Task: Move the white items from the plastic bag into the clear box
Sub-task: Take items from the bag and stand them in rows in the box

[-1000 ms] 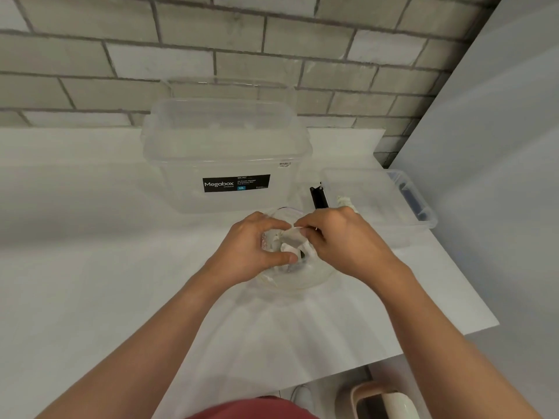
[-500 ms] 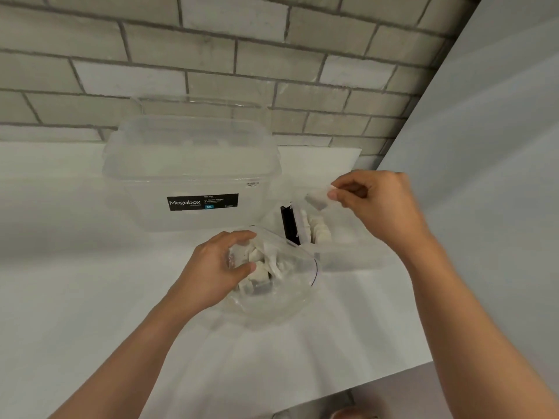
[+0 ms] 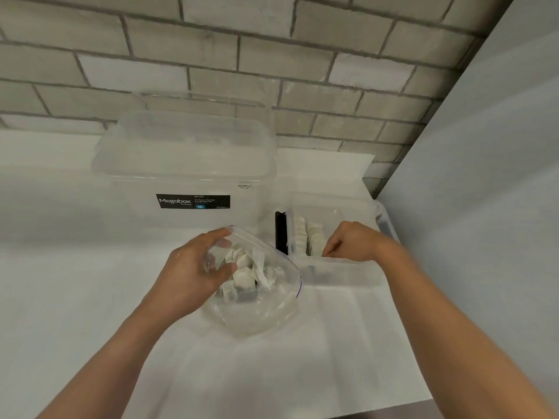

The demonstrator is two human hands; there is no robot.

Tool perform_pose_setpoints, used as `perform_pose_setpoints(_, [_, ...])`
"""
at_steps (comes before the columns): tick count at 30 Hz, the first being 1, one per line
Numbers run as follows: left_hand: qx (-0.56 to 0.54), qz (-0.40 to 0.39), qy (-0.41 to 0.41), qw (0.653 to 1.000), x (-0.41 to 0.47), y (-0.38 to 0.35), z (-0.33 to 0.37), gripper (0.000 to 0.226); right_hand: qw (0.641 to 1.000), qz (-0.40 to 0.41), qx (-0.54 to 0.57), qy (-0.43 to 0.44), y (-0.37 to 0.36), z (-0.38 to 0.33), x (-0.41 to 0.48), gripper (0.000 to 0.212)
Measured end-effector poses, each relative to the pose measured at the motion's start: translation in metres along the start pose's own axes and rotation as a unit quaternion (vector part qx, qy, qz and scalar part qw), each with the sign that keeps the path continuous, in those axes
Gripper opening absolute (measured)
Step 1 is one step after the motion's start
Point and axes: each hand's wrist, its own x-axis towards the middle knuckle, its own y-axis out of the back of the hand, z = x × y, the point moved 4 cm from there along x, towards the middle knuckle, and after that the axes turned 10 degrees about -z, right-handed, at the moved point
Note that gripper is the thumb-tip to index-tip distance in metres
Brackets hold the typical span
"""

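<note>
A clear zip plastic bag (image 3: 260, 316) lies on the white table, its mouth facing away from me. Several white items (image 3: 242, 276) sit inside it. My left hand (image 3: 193, 273) grips the bag's upper left edge and holds the mouth apart. To the right stands the small clear box (image 3: 338, 276), with rows of white items (image 3: 305, 237) standing on edge in its left part. My right hand (image 3: 354, 241) is lowered into this box, fingers pinched together and pointing down beside the rows. The white item it carries is mostly hidden by the fingers.
A large lidded clear box labelled Megabox (image 3: 187, 182) stands behind the bag against the brick wall. A thin black object (image 3: 280, 234) is upright between the two boxes. A grey wall (image 3: 484, 207) runs close along the right, where the table ends.
My right hand took a white item out of the bag, carried it right and has now gone down into the small clear box. My left hand kept hold of the bag.
</note>
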Motion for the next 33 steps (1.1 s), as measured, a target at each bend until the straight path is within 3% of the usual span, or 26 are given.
perform_pose_setpoints(11, [0.025, 0.012, 0.014, 1.0, 0.0, 0.005, 0.002, 0.053, 0.999, -0.025, -0.031, -0.018, -0.009, 0.008, 0.031, 0.02])
perform_pose_setpoints(16, [0.029, -0.001, 0.011, 1.0, -0.001, 0.007, 0.0, 0.053, 0.999, 0.024, -0.019, -0.02, 0.005, 0.005, 0.015, 0.011])
perform_pose_setpoints(18, [0.028, -0.009, 0.006, 1.0, -0.001, 0.01, -0.001, 0.055, 0.997, 0.08, 0.001, -0.013, 0.019, -0.005, -0.007, 0.018])
perform_pose_setpoints(23, [0.034, -0.016, 0.003, 0.999, -0.005, 0.018, -0.007, 0.057, 0.938, 0.292, 0.151, 0.114, 0.023, -0.085, -0.09, 0.002])
perform_pose_setpoints(26, [0.034, -0.024, -0.004, 0.999, -0.008, 0.02, -0.011, 0.057, 0.928, 0.234, 0.217, 0.194, -0.009, -0.138, -0.099, 0.005])
perform_pose_setpoints(29, [0.036, -0.035, -0.017, 0.999, -0.011, 0.02, -0.012, 0.056, 0.969, 0.14, 0.112, 0.172, -0.05, -0.164, -0.067, 0.011])
perform_pose_setpoints(33, [0.033, -0.052, -0.032, 0.998, -0.012, 0.015, -0.013, 0.056, 0.981, 0.148, -0.088, 0.091, -0.088, -0.165, -0.008, 0.03])
